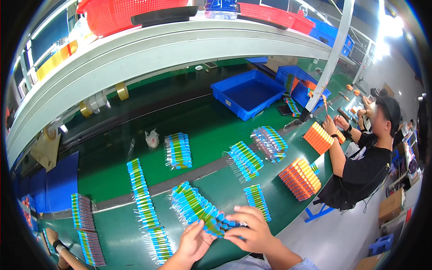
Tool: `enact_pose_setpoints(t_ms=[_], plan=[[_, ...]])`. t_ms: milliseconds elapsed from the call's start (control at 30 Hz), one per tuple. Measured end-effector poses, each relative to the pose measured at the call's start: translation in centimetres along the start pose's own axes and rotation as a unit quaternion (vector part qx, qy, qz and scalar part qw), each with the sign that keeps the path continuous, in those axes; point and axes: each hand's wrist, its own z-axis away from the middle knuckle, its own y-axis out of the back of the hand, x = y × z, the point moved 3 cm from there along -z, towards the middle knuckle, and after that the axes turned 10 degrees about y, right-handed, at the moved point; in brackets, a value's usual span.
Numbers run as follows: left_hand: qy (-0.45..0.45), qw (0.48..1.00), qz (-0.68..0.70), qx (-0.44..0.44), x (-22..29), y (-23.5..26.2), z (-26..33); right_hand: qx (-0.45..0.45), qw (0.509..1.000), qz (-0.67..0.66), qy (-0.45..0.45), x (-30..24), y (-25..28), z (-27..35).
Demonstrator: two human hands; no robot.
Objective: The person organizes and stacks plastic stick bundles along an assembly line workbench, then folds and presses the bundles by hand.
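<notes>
Blue-capped tubes with green-yellow bodies, bagged in a fanned row (198,204), lie at the near edge of the green bench (216,126). Left hand (194,242) and right hand (251,230) are close together, both gripping the row's near end. Judged step: squaring up or gathering this row; next move likely calls for an even two-handed hold so the tubes stay aligned. Similar rows (245,159) lie mid-bench; orange-capped stacks (300,178) sit toward the right edge by a seated co-worker (366,162). Far side: blue tray (248,93); grey shelf (148,49) overhead carries red baskets (121,15).
</notes>
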Motion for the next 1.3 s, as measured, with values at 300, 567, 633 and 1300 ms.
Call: enact_pose_setpoints(t_ms=[300,567,633,1300], plan=[[-0.044,0.999,-0.011,0.027,-0.3,-0.2,0.5,-0.017,0.994,-0.099,-0.043,1.3,-0.8,0.5],[-0.092,0.988,-0.105,0.068,-1.2,0.8,0.0,-0.032,0.965,-0.146,-0.213,0.8,-1.8,0.9],[-0.086,0.990,-0.057,0.098,-1.6,1.2,-0.4,-0.072,0.990,0.019,-0.121,-0.5,-1.5,0.2],[-0.114,0.970,-0.209,0.049,0.6,-0.1,1.3,-0.025,0.931,-0.323,-0.167,1.1,2.0,2.3]])
